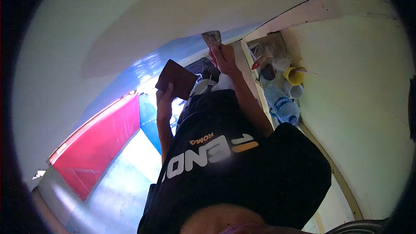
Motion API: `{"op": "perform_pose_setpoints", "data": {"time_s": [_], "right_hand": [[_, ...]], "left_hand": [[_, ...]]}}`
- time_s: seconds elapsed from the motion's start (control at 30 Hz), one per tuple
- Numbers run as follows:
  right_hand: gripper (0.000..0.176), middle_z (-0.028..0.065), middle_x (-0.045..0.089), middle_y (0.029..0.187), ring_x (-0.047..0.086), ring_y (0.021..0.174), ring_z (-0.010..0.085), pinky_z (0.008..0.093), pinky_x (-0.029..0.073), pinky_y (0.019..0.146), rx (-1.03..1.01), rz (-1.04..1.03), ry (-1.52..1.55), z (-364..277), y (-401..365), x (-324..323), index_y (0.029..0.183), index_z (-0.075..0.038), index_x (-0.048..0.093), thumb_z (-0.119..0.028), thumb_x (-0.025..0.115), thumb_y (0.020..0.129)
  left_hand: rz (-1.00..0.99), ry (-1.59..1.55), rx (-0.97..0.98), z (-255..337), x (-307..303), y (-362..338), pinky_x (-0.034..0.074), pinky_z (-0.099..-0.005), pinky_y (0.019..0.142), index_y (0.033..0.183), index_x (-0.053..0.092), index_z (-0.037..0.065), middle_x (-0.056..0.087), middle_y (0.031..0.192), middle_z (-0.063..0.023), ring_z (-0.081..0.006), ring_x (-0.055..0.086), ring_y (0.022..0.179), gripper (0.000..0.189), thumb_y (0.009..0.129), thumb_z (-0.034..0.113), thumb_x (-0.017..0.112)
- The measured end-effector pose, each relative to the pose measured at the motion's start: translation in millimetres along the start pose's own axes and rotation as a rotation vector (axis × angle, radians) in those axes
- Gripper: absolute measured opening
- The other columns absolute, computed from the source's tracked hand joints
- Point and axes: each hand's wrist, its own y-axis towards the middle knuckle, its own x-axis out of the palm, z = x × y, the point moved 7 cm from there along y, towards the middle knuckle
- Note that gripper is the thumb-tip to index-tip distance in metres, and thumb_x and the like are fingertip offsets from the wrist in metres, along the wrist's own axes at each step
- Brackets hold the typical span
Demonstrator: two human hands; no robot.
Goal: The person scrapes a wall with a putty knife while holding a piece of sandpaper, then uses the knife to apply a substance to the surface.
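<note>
My right hand (224,61) is closed around the handle of a putty knife (212,38), whose worn, stained blade points up towards the pale wall. Lower and to the left, my left hand (164,96) grips a flat, dark brown square piece (177,79) by its lower left edge, thumb on the near face. I cannot make out its material. The knife and the square piece are apart.
On a ledge to the right stand a yellow cup (295,76), a white cup (294,91), a large plastic bottle (285,107) and a red-handled brush (261,60). A pale wall (143,21) curves overhead. A red panel (99,147) is at left.
</note>
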Motion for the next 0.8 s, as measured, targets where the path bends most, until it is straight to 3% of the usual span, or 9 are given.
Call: {"op": "perform_pose_setpoints", "data": {"time_s": [0.47,0.53,0.63,0.8], "right_hand": [[0.049,0.0015,0.051,0.053,0.048,0.045,0.0082,0.0278,0.039,0.041,0.055,0.011,0.012,1,0,7,0.067,-0.004,0.053,-0.040,0.048,0.100],[0.050,0.0011,0.051,0.053,0.048,0.046,0.0079,0.0277,0.040,0.042,0.051,0.009,0.045,-22,-3,11,0.066,-0.004,0.053,-0.040,0.048,0.100],[0.048,0.0009,0.051,0.053,0.048,0.046,0.0082,0.0274,0.040,0.042,0.123,0.019,0.124,6,-5,12,0.066,-0.003,0.054,-0.038,0.049,0.099],[0.049,0.0007,0.050,0.053,0.047,0.045,0.0084,0.0269,0.040,0.042,0.067,0.000,0.103,-2,-3,18,0.065,-0.004,0.053,-0.038,0.050,0.099]], "left_hand": [[0.006,0.067,-0.020,-3,-6,0,0.052,-0.0344,0.084,0.127,0.052,-0.001,0.064,0.112,-0.0107,-0.0195,0.064,0.098,0.043,0.094,0.026,0.061],[0.017,-0.007,-0.021,0,-1,1,0.052,-0.0344,0.084,0.128,0.051,-0.001,0.064,0.113,-0.0109,-0.0196,0.064,0.098,0.043,0.095,0.025,0.061],[-0.007,-0.007,-0.045,-4,-3,-3,0.053,-0.0347,0.084,0.128,0.050,-0.001,0.063,0.114,-0.0112,-0.0201,0.064,0.099,0.043,0.095,0.024,0.060],[-0.015,-0.029,-0.022,-5,-7,-6,0.053,-0.0352,0.084,0.128,0.050,-0.002,0.063,0.113,-0.0125,-0.0216,0.065,0.099,0.042,0.095,0.023,0.060]]}}
